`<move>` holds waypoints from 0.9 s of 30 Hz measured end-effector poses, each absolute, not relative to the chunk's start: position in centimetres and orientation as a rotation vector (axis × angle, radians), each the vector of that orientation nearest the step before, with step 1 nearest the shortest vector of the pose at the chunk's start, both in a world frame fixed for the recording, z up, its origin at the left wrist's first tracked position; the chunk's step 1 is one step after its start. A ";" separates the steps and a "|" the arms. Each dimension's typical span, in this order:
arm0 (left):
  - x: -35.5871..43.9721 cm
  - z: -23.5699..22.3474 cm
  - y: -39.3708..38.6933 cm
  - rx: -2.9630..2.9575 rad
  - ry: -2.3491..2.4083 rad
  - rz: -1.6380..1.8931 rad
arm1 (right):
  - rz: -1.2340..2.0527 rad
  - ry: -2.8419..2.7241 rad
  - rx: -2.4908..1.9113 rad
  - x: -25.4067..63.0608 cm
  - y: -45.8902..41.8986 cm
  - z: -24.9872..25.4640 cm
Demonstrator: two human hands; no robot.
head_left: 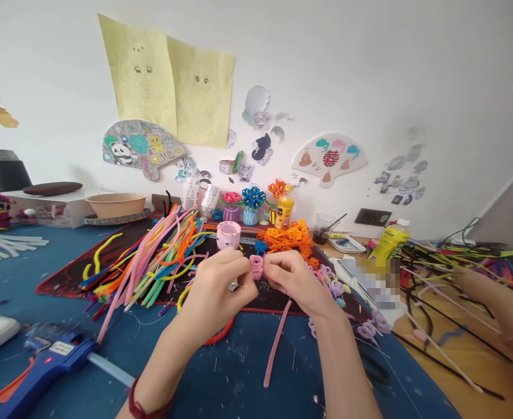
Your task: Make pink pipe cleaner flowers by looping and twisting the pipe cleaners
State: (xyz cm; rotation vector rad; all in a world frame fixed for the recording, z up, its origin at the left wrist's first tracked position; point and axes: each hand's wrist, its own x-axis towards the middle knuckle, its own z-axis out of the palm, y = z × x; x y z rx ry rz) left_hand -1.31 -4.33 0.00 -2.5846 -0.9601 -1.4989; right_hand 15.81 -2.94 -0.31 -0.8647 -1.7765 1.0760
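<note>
While the three potted flowers behind the pink cup [229, 237] look complete, the pink looped piece [256, 266], nearer the person and a bit right of the cup, looks only part-formed. Left hand [224, 280], in front of the cup, is nearly closed, thumb and forefinger pinching that piece's near edge. Right hand [298, 280], right of the cup, has its fingers bent inward at the piece's other side; can't tell whether they grip it. A pink strand [278, 344] trails below that hand; whether it joins the piece is unclear.

Already shaped: orange loops [289, 240] right of the cup, lilac loops [335, 287] farther right and nearer. Apparently unworked: the bundle of loose stems [154, 253] left of the cup. Glue gun [58, 364], far left and nearer than the cup, lies unheld.
</note>
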 end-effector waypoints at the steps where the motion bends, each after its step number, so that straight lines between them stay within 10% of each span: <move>1: -1.3 -0.2 -4.2 -2.542 -0.957 -1.487 | 1.067 -1.778 -0.865 15.8 -3.0 -0.3; 27: -2.4 -1.0 -2.9 -2.319 -1.222 -1.040 | 0.791 -1.839 -1.033 15.1 -1.7 -1.2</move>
